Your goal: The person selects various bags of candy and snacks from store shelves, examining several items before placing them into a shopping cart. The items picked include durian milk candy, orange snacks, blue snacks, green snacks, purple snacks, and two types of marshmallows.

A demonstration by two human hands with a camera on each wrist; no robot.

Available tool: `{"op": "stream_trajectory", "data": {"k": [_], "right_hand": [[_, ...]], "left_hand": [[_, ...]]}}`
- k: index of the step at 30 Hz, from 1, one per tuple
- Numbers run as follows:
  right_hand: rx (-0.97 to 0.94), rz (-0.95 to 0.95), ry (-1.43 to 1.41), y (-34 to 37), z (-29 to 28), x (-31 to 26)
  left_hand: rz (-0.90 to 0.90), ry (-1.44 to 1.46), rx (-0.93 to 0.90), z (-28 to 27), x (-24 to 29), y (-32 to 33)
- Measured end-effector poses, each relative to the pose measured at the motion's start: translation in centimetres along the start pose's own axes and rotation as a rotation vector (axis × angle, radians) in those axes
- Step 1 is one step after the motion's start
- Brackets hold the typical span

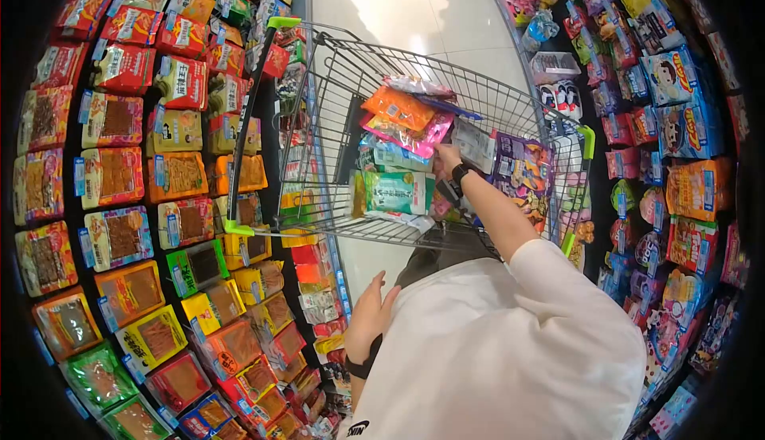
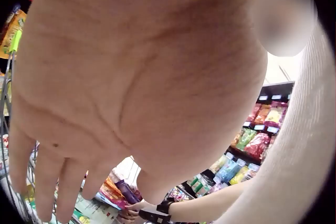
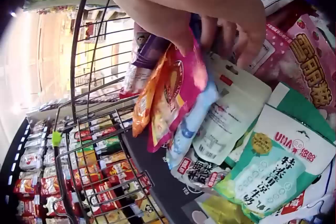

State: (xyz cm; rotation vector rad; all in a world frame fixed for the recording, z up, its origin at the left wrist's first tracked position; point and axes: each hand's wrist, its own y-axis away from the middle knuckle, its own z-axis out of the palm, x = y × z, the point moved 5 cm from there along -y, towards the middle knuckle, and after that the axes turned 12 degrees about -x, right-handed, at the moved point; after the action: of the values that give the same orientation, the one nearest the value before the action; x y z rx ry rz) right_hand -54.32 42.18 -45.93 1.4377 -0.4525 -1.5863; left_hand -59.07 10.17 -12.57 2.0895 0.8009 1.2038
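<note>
In a wire shopping cart (image 1: 327, 193) lies a pile of snack bags. The right hand (image 1: 448, 158) reaches into it; in the right wrist view this hand (image 3: 205, 11) pinches the top edge of a pink bag (image 3: 184, 85) between thumb and curled fingers. An orange bag (image 3: 148, 100) leans against the pink one, and a blue bag (image 3: 190, 124) is on its other side. A green and white bag (image 3: 273, 166) lies nearby. The left hand (image 1: 369, 312) is outside the cart, near the person's body, fingers extended; its bare palm (image 2: 131, 77) fills the left wrist view, holding nothing.
Shelves of packaged snacks (image 1: 119, 185) line the left side, and more shelves with bags (image 1: 685, 185) stand on the right. Pale floor tiles (image 1: 398, 9) run between them beyond the cart. The cart's green-ended handle (image 1: 249, 129) is at its left end.
</note>
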Motion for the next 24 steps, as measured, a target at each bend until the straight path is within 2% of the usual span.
{"op": "stream_trajectory", "data": {"k": [1,3,4,5,7,11,13,15,17,19,20,22,24], "right_hand": [[0.006,0.0,-0.004,-1.1,-0.2,0.7],[-0.079,-0.157,0.134,-2.4,-0.5,0.7],[-0.013,-0.189,0.166,1.5,0.3,-1.9],[0.052,-0.436,0.321,4.7,0.8,-4.4],[0.155,-0.599,0.54,6.1,0.7,-6.0],[0.139,-0.622,0.625,12.0,-0.1,-8.5],[0.082,-0.681,0.535,17.1,-0.6,-10.4],[0.067,-0.849,0.505,22.3,-1.0,-11.6],[-0.077,-0.76,0.527,31.1,-1.0,-13.9],[-0.103,-0.844,0.655,38.8,-2.0,-15.1],[-0.107,-0.869,0.623,41.9,-3.1,-14.9],[-0.082,-0.951,0.528,47.2,-5.5,-12.6],[0.01,-0.963,0.503,53.2,-7.3,-10.8]], "left_hand": [[-0.018,0.01,0.005,-0.1,-0.3,-0.1],[-0.023,0.01,-0.01,-0.3,-0.3,-0.4],[-0.027,0.016,-0.017,-0.3,-0.3,-0.7],[-0.01,0.013,-0.032,-0.3,-0.3,-1.1],[0.024,-0.035,-0.045,-0.6,-0.3,-2.0],[0.127,-0.129,-0.04,-2.1,0.8,-3.6],[0.183,-0.182,-0.062,-2.7,1.5,-4.2],[0.275,-0.198,-0.066,-3.0,2.0,-5.0],[0.413,-0.24,-0.128,-3.4,3.6,-5.3],[0.445,-0.289,-0.125,-3.8,4.4,-6.6],[0.519,-0.34,-0.197,-3.2,5.6,-6.7],[0.699,-0.388,-0.175,-1.9,8.1,-7.7],[0.821,-0.408,-0.346,0.6,9.7,-9.3]]}}
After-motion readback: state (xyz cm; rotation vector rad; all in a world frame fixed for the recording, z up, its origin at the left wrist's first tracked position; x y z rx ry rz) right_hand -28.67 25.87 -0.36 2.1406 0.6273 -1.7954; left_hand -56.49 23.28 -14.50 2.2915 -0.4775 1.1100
